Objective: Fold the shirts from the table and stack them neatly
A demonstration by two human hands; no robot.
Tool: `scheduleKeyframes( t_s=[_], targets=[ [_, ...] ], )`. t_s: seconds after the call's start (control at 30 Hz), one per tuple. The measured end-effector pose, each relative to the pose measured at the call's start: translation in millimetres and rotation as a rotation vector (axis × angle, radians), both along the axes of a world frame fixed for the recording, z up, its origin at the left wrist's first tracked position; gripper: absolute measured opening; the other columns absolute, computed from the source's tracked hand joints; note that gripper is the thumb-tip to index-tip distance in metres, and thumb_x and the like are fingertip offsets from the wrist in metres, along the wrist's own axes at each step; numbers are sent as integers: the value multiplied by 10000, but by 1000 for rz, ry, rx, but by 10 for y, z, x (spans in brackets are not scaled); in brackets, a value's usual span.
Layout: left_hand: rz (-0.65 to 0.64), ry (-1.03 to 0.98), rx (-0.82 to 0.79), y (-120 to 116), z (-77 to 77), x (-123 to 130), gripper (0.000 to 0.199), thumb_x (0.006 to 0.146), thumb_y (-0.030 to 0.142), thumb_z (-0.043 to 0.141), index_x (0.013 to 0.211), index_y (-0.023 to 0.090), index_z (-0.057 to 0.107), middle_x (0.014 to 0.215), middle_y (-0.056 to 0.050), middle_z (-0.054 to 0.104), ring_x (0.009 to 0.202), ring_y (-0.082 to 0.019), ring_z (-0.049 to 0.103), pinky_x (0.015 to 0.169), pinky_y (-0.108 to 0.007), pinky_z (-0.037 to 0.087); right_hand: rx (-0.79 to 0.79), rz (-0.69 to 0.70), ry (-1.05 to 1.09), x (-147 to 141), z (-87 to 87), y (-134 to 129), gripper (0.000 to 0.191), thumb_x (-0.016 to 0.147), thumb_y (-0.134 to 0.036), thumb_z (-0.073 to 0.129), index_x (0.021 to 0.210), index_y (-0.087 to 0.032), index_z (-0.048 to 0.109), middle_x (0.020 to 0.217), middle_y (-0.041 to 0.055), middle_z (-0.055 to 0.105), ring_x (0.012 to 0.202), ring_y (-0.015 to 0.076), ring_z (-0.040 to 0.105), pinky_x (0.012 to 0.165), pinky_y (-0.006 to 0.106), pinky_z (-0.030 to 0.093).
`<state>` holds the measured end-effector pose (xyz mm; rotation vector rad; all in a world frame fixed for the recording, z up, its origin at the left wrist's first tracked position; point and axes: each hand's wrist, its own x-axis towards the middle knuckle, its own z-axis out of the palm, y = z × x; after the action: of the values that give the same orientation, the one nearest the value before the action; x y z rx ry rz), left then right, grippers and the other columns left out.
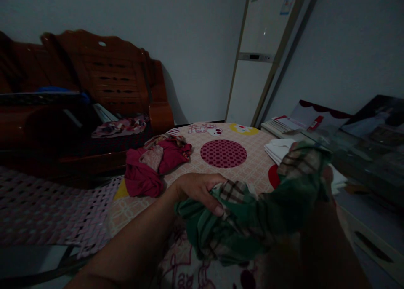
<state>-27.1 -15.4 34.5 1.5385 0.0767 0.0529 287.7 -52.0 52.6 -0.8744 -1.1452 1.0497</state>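
A green plaid cloth (233, 226) is bunched up over the near part of a round table with a patterned cover (186, 177). My left hand (202, 190) grips its left part, thumb on top and fingers hidden in the folds. The cloth's right end is raised, and my right hand (326, 183) is mostly behind it; its fingers are largely covered, with the cloth draped over them. On the table's left side lies a crumpled magenta cloth (143, 175) with a patterned piece on it, apart from my hands.
White papers (279, 149) lie at the table's right edge, beside a glass-topped cabinet (344, 154) with a framed picture. A carved wooden bench (113, 74) stands back left, a woven chair (47, 209) at the left. Behind is a tall white appliance (249, 86).
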Motion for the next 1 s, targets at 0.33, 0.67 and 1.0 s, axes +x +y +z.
scheduleKeyframes(
  t_s=[0.33, 0.67, 1.0],
  targets=[
    [1467, -23, 650, 929, -350, -482, 550, 774, 390, 688, 1273, 188, 575, 1296, -108, 617, 1218, -298, 551, 1010, -432, 473, 11, -313, 168, -53, -643, 910, 425, 699, -281, 692, 1114, -241, 610, 987, 15, 704, 885, 157, 672, 770, 300, 561],
    [1451, 493, 918, 991, -561, -558, 214, 830, 289, 552, 749, 161, 702, 722, -58, 708, 738, -204, 650, 684, -273, 458, -372, -291, -283, -105, -877, 861, 172, 704, -296, 685, 772, -141, 659, 631, 46, 689, 453, 123, 589, 407, 212, 474],
    [1231, 656, 888, 918, -746, -223, 214, 761, 333, 700, 623, 169, 692, 650, -51, 680, 697, -192, 622, 626, -255, 392, -421, 17, -1011, -518, -907, 741, 347, 825, -420, 597, 572, -194, 525, 472, -5, 565, 382, 100, 473, 403, 212, 318]
  ],
)
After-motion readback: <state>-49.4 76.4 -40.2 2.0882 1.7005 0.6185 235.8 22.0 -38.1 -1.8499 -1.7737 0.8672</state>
